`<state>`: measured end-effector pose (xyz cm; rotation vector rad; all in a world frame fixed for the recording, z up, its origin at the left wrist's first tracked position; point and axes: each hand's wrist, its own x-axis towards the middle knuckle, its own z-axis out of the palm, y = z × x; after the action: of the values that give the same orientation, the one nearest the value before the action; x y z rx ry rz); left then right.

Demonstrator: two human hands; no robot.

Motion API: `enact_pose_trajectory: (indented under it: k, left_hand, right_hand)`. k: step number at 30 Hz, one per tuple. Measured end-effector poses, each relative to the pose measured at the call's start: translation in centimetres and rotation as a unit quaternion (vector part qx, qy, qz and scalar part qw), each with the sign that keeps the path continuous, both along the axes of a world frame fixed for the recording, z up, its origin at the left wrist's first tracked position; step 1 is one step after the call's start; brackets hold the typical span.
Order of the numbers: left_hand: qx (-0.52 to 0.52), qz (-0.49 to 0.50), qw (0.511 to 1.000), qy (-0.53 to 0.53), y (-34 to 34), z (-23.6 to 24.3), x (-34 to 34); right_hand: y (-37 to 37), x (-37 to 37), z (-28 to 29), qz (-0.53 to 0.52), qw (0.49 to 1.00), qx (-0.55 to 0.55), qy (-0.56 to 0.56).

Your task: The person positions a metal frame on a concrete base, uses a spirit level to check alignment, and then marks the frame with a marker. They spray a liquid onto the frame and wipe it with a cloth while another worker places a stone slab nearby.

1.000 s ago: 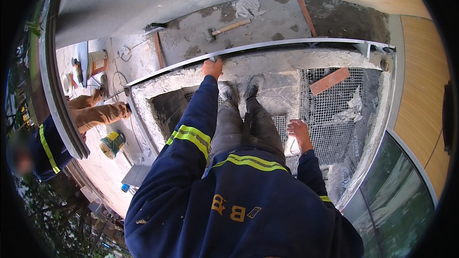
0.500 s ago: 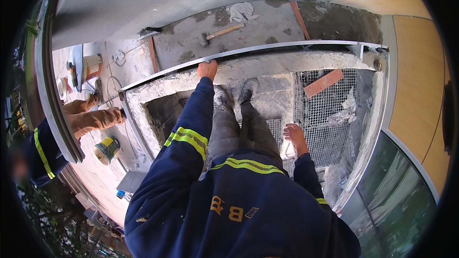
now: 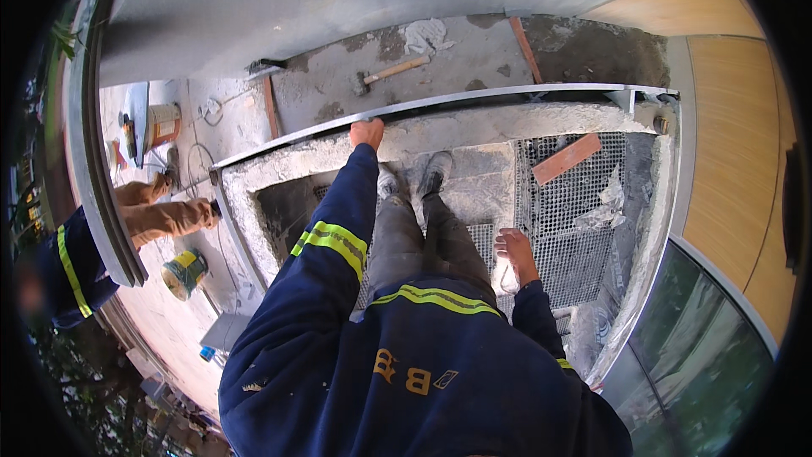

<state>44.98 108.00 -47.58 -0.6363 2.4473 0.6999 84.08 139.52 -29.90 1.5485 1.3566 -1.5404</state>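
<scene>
Left hand (image 3: 366, 133): closing its fingers around the near edge of the bar, upper centre-left of the frame; the thumb is staying out of sight. You are probably steadying the bar with this grip, as the hand is sitting away from both ends.

Right hand (image 3: 514, 254): hanging half open, fingers loosely bent, lower right of centre; nothing is showing in it. You are likely keeping it out for balance, above the mesh (image 3: 568, 258).

Bar (image 3: 457, 96): running across the upper part of the frame, from left of centre to upper right, just beyond the concrete rim (image 3: 491, 125). It is looking thin, pale grey and metallic, with a dark gap showing along its right half and a small bracket standing near its right end. The lens is bending it into a curve.

Shoes (image 3: 435, 172): standing at centre, inside the rim, seemingly placing you within reach of the bar.

Board (image 3: 567, 159): reddish, lying slantwise on the mesh, right of centre.

Mallet (image 3: 396, 71): resting beyond the bar, upper centre, perhaps being kept handy.

Rag (image 3: 425, 35): lying crumpled above it.

Bucket (image 3: 183, 274): tilting, lower left.
</scene>
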Motion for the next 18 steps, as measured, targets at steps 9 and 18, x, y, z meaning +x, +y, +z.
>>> enact_pose_trajectory:
  k: [9,18]
  left_hand:
    - [-0.012,-0.005,0.999,-0.044,-1.6,2.2,-1.4]
    - [-0.049,-0.252,0.966,0.011,-5.1,-6.5,-1.8]
  right_hand:
    - [1.1,1.6,0.0,-0.013,0.999,0.020,0.029]
    - [-0.7,4.4,-0.2,-0.034,0.999,0.008,0.041]
